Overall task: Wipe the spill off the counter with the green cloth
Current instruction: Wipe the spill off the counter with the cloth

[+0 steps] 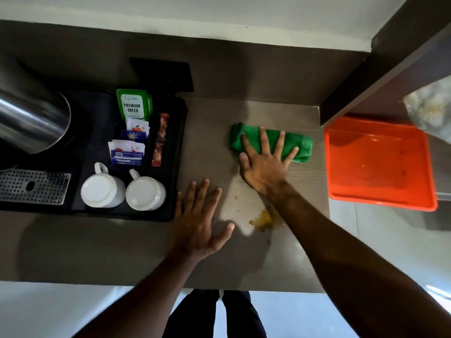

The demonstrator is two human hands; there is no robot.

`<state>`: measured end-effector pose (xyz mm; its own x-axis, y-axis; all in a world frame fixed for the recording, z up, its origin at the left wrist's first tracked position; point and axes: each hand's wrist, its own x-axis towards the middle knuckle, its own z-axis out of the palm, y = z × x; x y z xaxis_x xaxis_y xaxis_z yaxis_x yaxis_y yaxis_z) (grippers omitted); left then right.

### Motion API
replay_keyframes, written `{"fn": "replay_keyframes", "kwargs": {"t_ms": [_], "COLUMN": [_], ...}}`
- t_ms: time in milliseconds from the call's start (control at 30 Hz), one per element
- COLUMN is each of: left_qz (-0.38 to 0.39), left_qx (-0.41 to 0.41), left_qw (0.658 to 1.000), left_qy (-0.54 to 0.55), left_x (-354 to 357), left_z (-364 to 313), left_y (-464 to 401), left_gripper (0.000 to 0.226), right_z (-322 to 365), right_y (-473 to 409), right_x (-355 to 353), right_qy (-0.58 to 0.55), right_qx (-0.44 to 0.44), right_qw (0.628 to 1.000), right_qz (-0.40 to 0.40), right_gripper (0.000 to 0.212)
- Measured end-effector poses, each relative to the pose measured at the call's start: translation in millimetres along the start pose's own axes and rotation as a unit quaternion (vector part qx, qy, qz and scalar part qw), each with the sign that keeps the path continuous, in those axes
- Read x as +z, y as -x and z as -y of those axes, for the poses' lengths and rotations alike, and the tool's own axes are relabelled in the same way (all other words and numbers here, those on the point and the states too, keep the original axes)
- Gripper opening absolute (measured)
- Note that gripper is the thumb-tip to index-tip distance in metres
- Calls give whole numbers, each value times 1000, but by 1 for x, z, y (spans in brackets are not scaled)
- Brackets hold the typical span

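The folded green cloth (300,145) lies on the grey-brown counter (305,191) toward the back right. My right hand (264,164) lies flat on top of it, fingers spread, pressing down rather than gripping. A small yellow-orange spill (264,219) with a few droplets sits nearer to me, partly hidden under my right forearm. My left hand (201,219) rests flat on the counter to the left of the spill, fingers apart, holding nothing.
A black tray (179,152) at left holds two upturned white mugs (123,189), tea and coffee sachets (133,132) and a steel kettle (31,120). An orange tub (380,167) sits beyond the counter's right edge, under a dark shelf (390,69).
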<state>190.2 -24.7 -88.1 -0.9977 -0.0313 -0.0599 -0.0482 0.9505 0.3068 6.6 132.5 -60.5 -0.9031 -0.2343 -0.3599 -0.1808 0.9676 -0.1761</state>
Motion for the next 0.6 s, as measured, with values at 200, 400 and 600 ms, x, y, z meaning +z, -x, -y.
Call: {"fn": "replay_keyframes", "kwargs": {"t_ms": [200,400,600], "left_qz": [30,5,31], "left_qx": [6,25,31], "left_qw": [999,998,996], "left_qy": [-30,-64,-73], "left_x": [2,11,5], "left_z": [6,8,8], "left_y": [5,29,40], "left_gripper": [93,97,98], "right_z": [-58,-58,-5], "right_y": [92,11,109], "right_x": [15,-14,37], "right_qy": [109,5,79], "right_qx": [-123,-10,-154], "right_qw": [986,999,985], "right_qz": [32,33,7], "right_gripper": [59,76,63]}}
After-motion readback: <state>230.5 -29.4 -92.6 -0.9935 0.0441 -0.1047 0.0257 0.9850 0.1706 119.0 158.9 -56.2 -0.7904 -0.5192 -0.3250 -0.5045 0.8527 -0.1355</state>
